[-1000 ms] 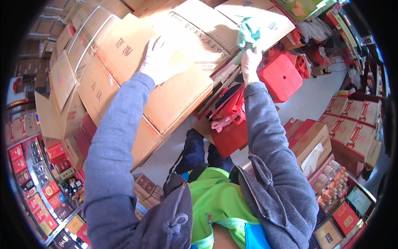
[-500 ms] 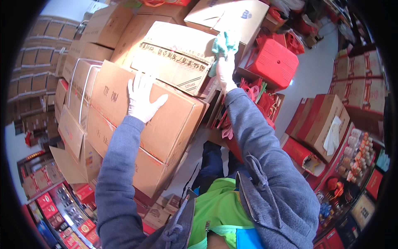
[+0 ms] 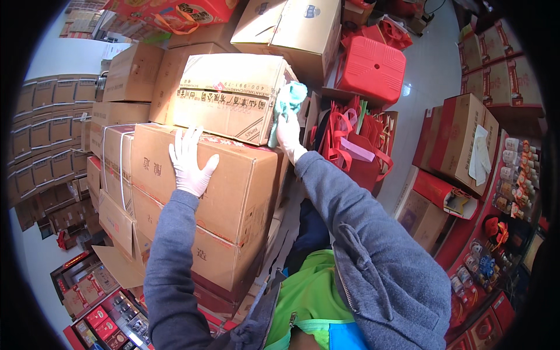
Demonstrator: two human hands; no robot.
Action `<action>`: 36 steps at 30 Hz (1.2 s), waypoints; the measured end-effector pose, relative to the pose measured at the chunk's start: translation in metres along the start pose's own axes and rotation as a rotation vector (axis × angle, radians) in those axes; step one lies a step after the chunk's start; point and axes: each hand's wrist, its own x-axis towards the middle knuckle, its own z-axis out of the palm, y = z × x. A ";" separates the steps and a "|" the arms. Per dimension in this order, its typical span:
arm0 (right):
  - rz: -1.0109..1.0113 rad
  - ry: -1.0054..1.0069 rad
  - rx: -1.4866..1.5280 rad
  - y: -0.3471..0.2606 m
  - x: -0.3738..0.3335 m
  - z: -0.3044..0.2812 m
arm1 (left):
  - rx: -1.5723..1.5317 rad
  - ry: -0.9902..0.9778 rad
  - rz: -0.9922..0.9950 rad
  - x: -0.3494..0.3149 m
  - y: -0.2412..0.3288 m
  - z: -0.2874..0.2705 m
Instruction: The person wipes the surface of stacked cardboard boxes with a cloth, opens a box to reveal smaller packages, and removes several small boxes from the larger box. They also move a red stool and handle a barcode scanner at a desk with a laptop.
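Clutching teal cloth (image 3: pixel 291 98) — right hand (image 3: pixel 288 132), at upper carton (image 3: pixel 219 76) edge. Left hand (image 3: pixel 192 166) spread, empty, on lower carton (image 3: pixel 242 186) — floor (image 3: pixel 429 64) right of red stool (image 3: pixel 367 79).

A wide fisheye camera, worn on the head, looks down at the nearby hands (image 3: pixel 193 166).

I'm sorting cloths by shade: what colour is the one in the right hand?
The cloth is pale turquoise-green, best seen in the head view.
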 end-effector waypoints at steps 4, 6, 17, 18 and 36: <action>0.036 -0.044 0.000 0.014 -0.004 0.001 | 0.002 0.009 0.003 -0.001 -0.002 0.002; 0.024 -0.098 -0.042 0.018 -0.005 -0.002 | 0.001 0.011 0.003 -0.001 -0.002 0.002; 0.056 -0.287 -0.042 0.024 -0.017 -0.023 | 0.015 0.031 0.011 -0.002 -0.003 0.003; 0.048 -0.309 -0.057 0.022 -0.017 -0.025 | 0.027 0.020 -0.009 -0.002 -0.002 0.002; 0.059 -0.605 -0.098 -0.125 -0.036 -0.063 | 0.060 0.056 -0.065 -0.005 0.010 -0.008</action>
